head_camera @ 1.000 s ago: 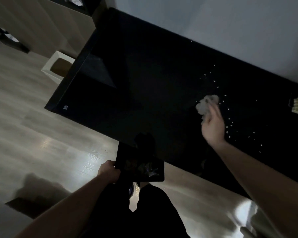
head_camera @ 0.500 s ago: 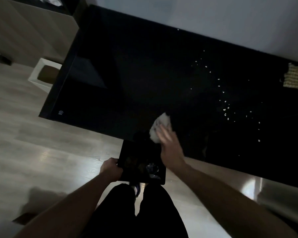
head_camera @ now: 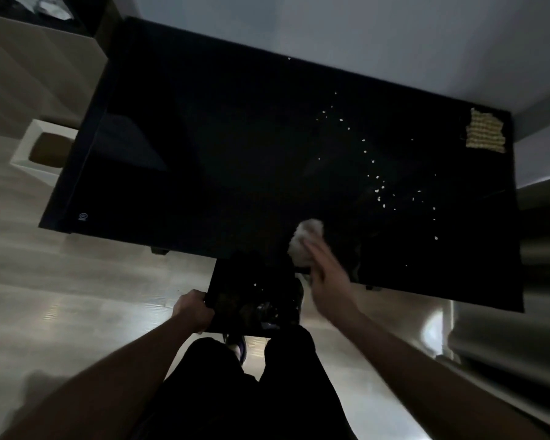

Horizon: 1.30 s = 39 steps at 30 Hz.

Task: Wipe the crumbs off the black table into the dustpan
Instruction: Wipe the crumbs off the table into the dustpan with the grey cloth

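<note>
Both hands grip: left (head_camera: 191, 308) dustpan (head_camera: 251, 293) below table (head_camera: 235, 154) edge, right (head_camera: 327, 281) cloth (head_camera: 304, 239).

One black desk (head_camera: 223, 160), one dustpan (head_camera: 251, 290), one white cloth (head_camera: 305, 239), one woven mat (head_camera: 485, 131), dozens of crumbs (head_camera: 380, 190), two hands: left hand (head_camera: 191, 309), right hand (head_camera: 329, 281).

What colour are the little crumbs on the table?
White, the tiny scattered crumbs stand out on the glossy black table, head view.

Black table (head_camera: 235, 160); crumbs (head_camera: 380, 188), woven mat (head_camera: 485, 131)
</note>
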{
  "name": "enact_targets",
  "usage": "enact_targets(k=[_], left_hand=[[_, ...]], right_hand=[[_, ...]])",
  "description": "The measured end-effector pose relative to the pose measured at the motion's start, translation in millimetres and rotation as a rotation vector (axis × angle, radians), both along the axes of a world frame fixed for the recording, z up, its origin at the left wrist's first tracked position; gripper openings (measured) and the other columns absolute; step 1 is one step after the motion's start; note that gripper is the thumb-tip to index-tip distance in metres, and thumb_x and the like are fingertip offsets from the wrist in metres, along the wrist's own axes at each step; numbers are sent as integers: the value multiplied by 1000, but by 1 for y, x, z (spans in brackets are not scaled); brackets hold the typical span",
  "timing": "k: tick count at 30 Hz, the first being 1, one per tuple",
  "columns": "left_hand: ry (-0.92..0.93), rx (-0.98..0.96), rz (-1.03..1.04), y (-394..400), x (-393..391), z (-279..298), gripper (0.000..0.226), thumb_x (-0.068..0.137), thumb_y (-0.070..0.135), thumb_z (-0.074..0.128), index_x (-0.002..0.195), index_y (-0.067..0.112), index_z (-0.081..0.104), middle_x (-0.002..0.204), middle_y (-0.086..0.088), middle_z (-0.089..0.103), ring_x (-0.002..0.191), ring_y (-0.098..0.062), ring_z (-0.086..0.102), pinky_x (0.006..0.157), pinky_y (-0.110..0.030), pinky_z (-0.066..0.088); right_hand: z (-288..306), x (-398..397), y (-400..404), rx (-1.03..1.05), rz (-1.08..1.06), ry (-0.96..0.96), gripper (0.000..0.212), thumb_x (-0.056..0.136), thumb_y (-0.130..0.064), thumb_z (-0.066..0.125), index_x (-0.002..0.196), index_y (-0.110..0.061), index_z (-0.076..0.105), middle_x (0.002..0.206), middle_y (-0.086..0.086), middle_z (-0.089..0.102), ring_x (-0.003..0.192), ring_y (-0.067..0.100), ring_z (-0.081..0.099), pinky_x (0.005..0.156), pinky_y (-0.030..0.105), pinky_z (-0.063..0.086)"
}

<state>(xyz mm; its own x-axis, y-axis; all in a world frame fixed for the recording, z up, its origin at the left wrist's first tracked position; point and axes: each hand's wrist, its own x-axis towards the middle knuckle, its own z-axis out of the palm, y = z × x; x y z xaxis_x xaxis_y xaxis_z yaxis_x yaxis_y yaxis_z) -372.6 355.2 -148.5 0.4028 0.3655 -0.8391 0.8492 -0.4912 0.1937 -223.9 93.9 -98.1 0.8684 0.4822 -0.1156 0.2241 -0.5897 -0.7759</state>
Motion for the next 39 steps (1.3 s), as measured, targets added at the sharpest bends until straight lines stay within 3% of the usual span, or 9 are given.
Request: enact_targets(k=[4, 8, 14, 17, 20, 24, 28, 32, 39], left_hand=[[3, -3, 37, -9, 2, -6, 40, 73, 14, 56, 105, 23, 78, 80, -9, 76, 76, -30, 75, 76, -36, 63], [9, 13, 76, -24, 5, -11, 40, 75, 18, 59, 108, 27, 78, 89, -6, 77, 85, -27, 73, 70, -29, 55], [36, 47, 186, -61, 13, -13, 39, 79, 20, 60, 114, 27, 75, 93, -5, 76, 86, -24, 72, 68, -26, 49], [41, 60, 234, -81, 18, -11, 39, 80, 20, 60, 116, 26, 74, 98, -7, 76, 86, -25, 71, 73, -29, 53], [35, 70, 281, -99, 21, -8, 39, 81, 22, 59, 116, 27, 74, 99, -8, 76, 91, -28, 72, 74, -29, 53], [28, 80, 322, -117, 26, -1, 39, 84, 22, 58, 119, 25, 74, 98, -9, 77, 93, -28, 72, 76, -30, 55], [33, 94, 352, -133, 29, 0, 39, 84, 20, 58, 119, 25, 74, 98, -10, 77, 91, -29, 73, 78, -31, 56], [60, 92, 349, -144, 24, -6, 42, 79, 24, 58, 118, 26, 75, 95, -8, 78, 87, -27, 74, 78, -33, 60], [98, 83, 284, -154, 17, -31, 49, 67, 32, 57, 111, 20, 74, 90, -3, 76, 84, -24, 73, 77, -33, 61]], right_hand=[[5, 89, -47, -77, -138, -94, 64, 98, 10, 47, 153, -20, 48, 164, -10, 38, 152, 3, 32, 125, 39, 34], [-2, 170, -81, -213, -152, -175, 58, 102, 1, 40, 156, -21, 44, 167, -10, 33, 155, 3, 25, 127, 40, 27], [-41, 234, -102, -437, -46, -118, 58, 104, -9, 38, 161, -12, 32, 172, 1, 20, 160, 20, 12, 131, 46, 13], [-55, 216, -91, -466, -7, -126, 66, 102, -8, 40, 164, -17, 22, 173, 0, 12, 161, 25, 6, 131, 47, 9], [-57, 167, -77, -350, 167, -147, 62, 100, -6, 44, 161, -17, 34, 171, 3, 21, 160, 28, 11, 129, 52, 18], [-55, 78, -62, -160, 366, -95, 61, 97, 1, 46, 155, -17, 46, 167, 1, 32, 159, 24, 20, 128, 45, 19], [-47, 21, -52, -43, 510, 123, 64, 96, 9, 40, 154, -16, 48, 166, -7, 34, 157, 11, 24, 127, 39, 25], [-21, 40, -59, 43, 381, 253, 55, 102, 0, 38, 153, -18, 49, 164, -7, 40, 153, 2, 30, 126, 29, 27], [-2, 165, -145, -3, -1, -10, 65, 93, 18, 43, 151, -11, 50, 161, 0, 44, 151, 10, 38, 124, 27, 31]])
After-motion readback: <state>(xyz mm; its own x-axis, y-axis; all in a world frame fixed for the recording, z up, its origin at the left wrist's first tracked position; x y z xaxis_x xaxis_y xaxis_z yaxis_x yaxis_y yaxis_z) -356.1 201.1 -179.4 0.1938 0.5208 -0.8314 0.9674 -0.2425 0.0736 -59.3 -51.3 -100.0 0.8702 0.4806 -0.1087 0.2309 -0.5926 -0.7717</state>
